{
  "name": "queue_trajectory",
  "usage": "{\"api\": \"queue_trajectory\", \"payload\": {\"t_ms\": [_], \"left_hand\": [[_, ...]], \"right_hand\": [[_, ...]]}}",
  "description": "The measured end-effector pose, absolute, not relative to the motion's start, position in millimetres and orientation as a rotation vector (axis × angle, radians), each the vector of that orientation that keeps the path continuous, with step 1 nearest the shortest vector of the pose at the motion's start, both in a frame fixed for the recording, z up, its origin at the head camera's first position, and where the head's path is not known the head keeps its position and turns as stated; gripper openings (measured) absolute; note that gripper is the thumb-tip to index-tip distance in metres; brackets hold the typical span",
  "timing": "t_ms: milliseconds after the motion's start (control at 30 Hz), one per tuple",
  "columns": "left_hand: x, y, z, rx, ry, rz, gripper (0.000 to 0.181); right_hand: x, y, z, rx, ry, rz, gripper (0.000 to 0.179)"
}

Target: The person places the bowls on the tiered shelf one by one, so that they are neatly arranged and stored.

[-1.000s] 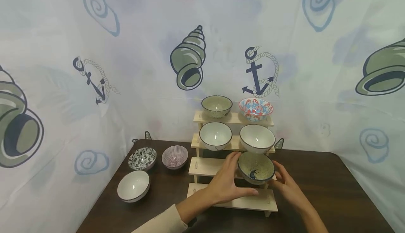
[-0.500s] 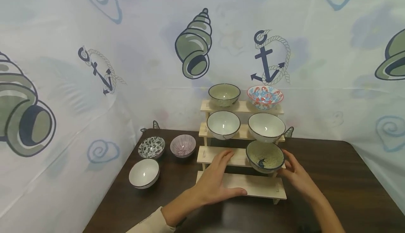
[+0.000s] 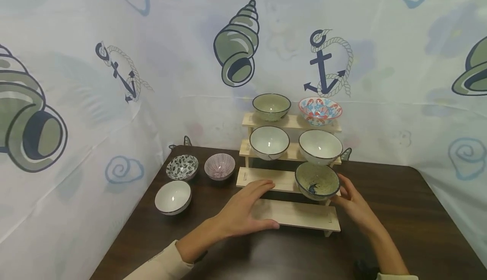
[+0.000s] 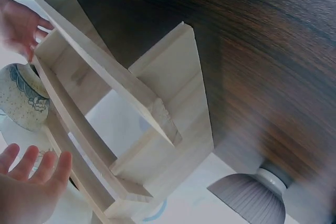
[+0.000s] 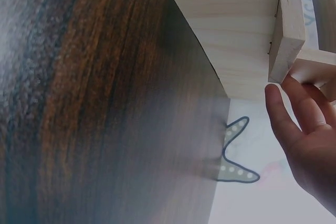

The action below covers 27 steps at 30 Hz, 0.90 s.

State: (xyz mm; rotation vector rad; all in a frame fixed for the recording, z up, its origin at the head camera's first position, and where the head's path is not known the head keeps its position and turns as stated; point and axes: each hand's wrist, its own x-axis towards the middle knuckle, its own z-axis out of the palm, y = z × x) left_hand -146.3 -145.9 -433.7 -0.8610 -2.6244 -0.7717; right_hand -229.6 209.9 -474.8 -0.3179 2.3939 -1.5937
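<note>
A speckled grey-green bowl (image 3: 317,181) with a dark blue mark inside sits on the right end of the third tier of a stepped wooden stand (image 3: 291,212). My right hand (image 3: 355,208) is at the bowl's right side, fingers loosely bent; contact with it is unclear. In the right wrist view those fingers (image 5: 286,119) lie beside the stand's end, with no bowl showing. Left of the bowl, my left hand (image 3: 241,212) hovers before the lower tiers, thumb and fingers spread and holding nothing. The left wrist view shows the bowl's patterned outside (image 4: 23,98).
A green bowl (image 3: 271,107) and a red-blue patterned bowl (image 3: 320,111) occupy the top tier. Two white bowls (image 3: 269,141) stand on the tier below. Left on the dark table (image 3: 384,204) are a leaf-patterned bowl (image 3: 182,167), a purple striped bowl (image 3: 219,166) and a white bowl (image 3: 173,197).
My left hand has drawn away from the speckled bowl, leftward and toward me. The bowl stays on the third tier with my right hand beside it. The head view has shifted slightly.
</note>
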Motion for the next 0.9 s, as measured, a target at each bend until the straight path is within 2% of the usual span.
{"api": "queue_trajectory", "payload": {"t_ms": [400,900], "left_hand": [[-146.8,-163.6,-422.1,-0.886,-2.56,-0.788,0.086],[-137.7,-188.8,-420.0,-0.765,-2.452,-0.812,0.069]], "right_hand": [[-230.9,210.0,-469.1,-0.318,2.393,-1.615,0.087],[-228.4,209.9,-476.8,-0.278,2.371,-1.601,0.088]]}}
